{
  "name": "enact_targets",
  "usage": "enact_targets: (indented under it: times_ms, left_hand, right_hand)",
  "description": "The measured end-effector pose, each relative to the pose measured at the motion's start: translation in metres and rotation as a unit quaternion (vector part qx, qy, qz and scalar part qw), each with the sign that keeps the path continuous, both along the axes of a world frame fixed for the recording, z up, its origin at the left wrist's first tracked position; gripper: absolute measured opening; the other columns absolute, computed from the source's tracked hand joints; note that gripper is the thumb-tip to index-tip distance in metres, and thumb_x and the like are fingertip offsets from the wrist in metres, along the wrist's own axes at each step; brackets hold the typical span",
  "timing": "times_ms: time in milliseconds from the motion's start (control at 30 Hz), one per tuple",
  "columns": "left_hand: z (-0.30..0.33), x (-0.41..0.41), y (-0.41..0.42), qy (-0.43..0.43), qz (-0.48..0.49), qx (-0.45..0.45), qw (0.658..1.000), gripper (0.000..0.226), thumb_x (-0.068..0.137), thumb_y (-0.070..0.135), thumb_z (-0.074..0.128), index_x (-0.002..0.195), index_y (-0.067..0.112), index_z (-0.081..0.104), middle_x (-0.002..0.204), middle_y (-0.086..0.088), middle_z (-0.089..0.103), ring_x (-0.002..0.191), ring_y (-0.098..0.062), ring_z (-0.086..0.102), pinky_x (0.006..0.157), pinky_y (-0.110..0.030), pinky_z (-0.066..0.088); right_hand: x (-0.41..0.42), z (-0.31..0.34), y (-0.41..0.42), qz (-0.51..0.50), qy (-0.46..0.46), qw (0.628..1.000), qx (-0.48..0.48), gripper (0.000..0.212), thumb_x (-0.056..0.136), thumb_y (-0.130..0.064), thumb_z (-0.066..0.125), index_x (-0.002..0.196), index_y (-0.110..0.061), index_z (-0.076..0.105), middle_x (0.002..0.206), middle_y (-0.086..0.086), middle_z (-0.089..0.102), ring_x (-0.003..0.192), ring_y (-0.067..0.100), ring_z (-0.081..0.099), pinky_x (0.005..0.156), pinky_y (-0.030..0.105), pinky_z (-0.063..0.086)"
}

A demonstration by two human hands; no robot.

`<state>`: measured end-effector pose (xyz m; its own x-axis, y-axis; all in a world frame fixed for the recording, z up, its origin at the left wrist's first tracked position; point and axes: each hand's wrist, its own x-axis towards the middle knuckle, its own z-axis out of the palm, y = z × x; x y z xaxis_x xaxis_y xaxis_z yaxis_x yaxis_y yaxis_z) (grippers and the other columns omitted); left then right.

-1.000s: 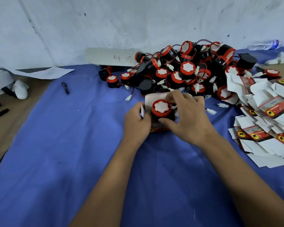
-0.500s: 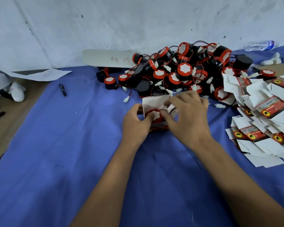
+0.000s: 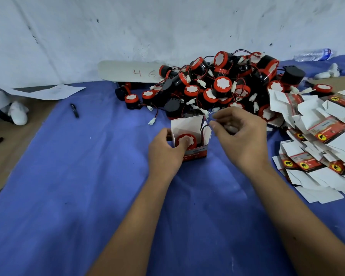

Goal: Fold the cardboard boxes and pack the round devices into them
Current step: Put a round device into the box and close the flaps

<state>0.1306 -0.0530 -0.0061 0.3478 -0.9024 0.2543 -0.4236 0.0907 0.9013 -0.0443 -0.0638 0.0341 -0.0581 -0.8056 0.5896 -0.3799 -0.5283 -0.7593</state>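
One small box (image 3: 189, 136) stands open on the blue cloth (image 3: 72, 176) covering the tabletop, its white flap upright at the back. A round device (image 3: 186, 140) sits inside it, red rim up. The left hand (image 3: 167, 154) grasps the box, thumb pressing on the device. The right hand (image 3: 239, 136) hovers just beside the box, fingers curled around a thin wire (image 3: 204, 126). Behind lies a heap of devices (image 3: 217, 86); to the right, flat boxes (image 3: 317, 140).
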Motion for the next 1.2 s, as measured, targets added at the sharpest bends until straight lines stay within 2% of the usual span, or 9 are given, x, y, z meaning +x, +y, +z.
enact_targets:
  times_ms: [67,133,333,467,567,700,867,1033,1200]
  left_hand:
    - [-0.002,-0.001,-0.001,-0.009,0.013,-0.005,1.0,0.017,0.09,0.036,0.077,0.096,0.029,0.063,0.087,0.018,0.067,0.082,0.002,0.063,0.059,-0.012,0.046]
    - [-0.004,-0.002,-0.001,-0.016,0.018,-0.013,1.0,0.021,0.09,0.038,0.077,0.098,0.024,0.065,0.086,0.015,0.068,0.083,0.003,0.062,0.059,-0.015,0.048]
    - [-0.003,-0.001,0.0,0.018,-0.024,-0.031,0.999,0.009,0.096,0.025,0.069,0.089,0.027,0.064,0.077,0.013,0.068,0.071,0.0,0.062,0.056,-0.013,0.045]
    - [0.002,0.006,0.004,0.087,-0.085,-0.007,0.993,0.021,0.096,0.009,0.055,0.095,0.022,0.071,0.079,0.003,0.072,0.068,-0.006,0.061,0.057,-0.013,0.048]
    - [0.007,0.02,0.006,0.14,-0.209,0.012,0.968,0.031,0.087,0.008,0.056,0.105,0.027,0.072,0.085,0.011,0.075,0.074,-0.003,0.068,0.062,-0.015,0.052]
    - [0.0,0.026,0.001,0.014,-0.214,-0.002,0.977,0.052,0.078,0.005,0.08,0.118,0.033,0.063,0.102,0.017,0.074,0.092,-0.004,0.07,0.075,-0.014,0.055]
    - [-0.004,0.022,-0.004,-0.049,-0.168,-0.023,0.984,0.055,0.073,0.013,0.089,0.107,0.043,0.059,0.086,0.044,0.064,0.084,0.02,0.06,0.069,0.0,0.044]
    - [-0.004,0.023,-0.006,-0.075,-0.148,-0.008,0.986,0.057,0.068,0.023,0.095,0.109,0.041,0.059,0.085,0.033,0.066,0.082,0.016,0.06,0.067,-0.002,0.044]
    - [-0.004,0.022,-0.005,-0.073,-0.149,-0.006,0.986,0.063,0.069,0.024,0.095,0.118,0.036,0.057,0.095,0.027,0.065,0.083,0.015,0.061,0.068,-0.002,0.045]
  right_hand:
    - [0.007,-0.001,0.004,0.068,-0.033,0.997,0.03,0.01,0.09,-0.005,0.075,0.095,-0.015,0.075,0.086,-0.004,0.076,0.082,0.013,0.075,0.077,0.032,0.061]
    - [0.011,-0.004,0.007,0.079,-0.012,0.996,0.036,0.011,0.092,-0.007,0.074,0.097,-0.016,0.077,0.089,-0.007,0.077,0.084,0.013,0.074,0.077,0.033,0.061]
    - [0.029,-0.014,0.01,0.011,0.291,0.956,0.027,0.014,0.1,-0.033,0.061,0.109,-0.025,0.068,0.092,-0.006,0.068,0.092,0.015,0.058,0.075,0.036,0.051]
    - [0.04,-0.01,0.007,-0.025,0.308,0.95,0.03,0.019,0.098,-0.037,0.06,0.097,-0.02,0.068,0.089,-0.003,0.067,0.085,0.019,0.059,0.072,0.038,0.051]
    - [0.04,-0.007,0.005,-0.041,0.314,0.948,0.043,0.021,0.091,-0.037,0.066,0.095,-0.017,0.071,0.086,0.0,0.069,0.082,0.022,0.061,0.071,0.04,0.052]
    - [0.044,0.002,0.004,-0.059,0.326,0.941,0.07,0.024,0.08,-0.042,0.072,0.08,-0.019,0.068,0.073,-0.002,0.066,0.076,0.021,0.059,0.064,0.037,0.05]
    - [0.05,0.014,-0.004,-0.052,0.343,0.934,0.085,0.032,0.072,-0.037,0.078,0.064,-0.017,0.054,0.062,-0.001,0.057,0.064,0.024,0.058,0.052,0.031,0.038]
    - [0.052,0.025,-0.012,-0.028,0.394,0.913,0.101,0.033,0.071,-0.03,0.08,0.065,-0.01,0.055,0.06,0.001,0.053,0.06,0.027,0.056,0.05,0.035,0.044]
    - [0.053,0.024,-0.014,-0.082,0.441,0.89,0.086,0.039,0.079,-0.031,0.08,0.069,-0.019,0.044,0.066,-0.005,0.039,0.069,0.024,0.05,0.046,0.027,0.024]
